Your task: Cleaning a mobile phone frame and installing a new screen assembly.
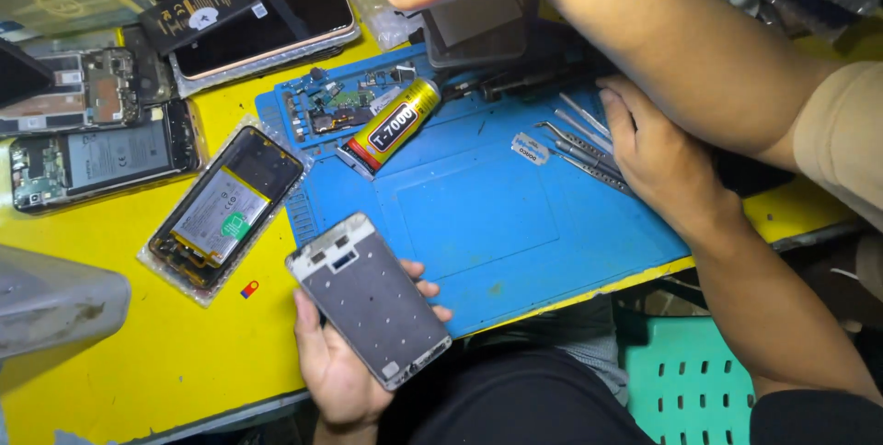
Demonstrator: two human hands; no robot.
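Blue mat point(478, 215): left hand point(345, 367) grips phone frame point(370, 298); right hand point(658, 155) spread on tweezers point(579, 146).

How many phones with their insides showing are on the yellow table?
3. One opened phone lies in a clear tray beside the blue mat. Two more lie at the far left. Others may be hidden off the edge.
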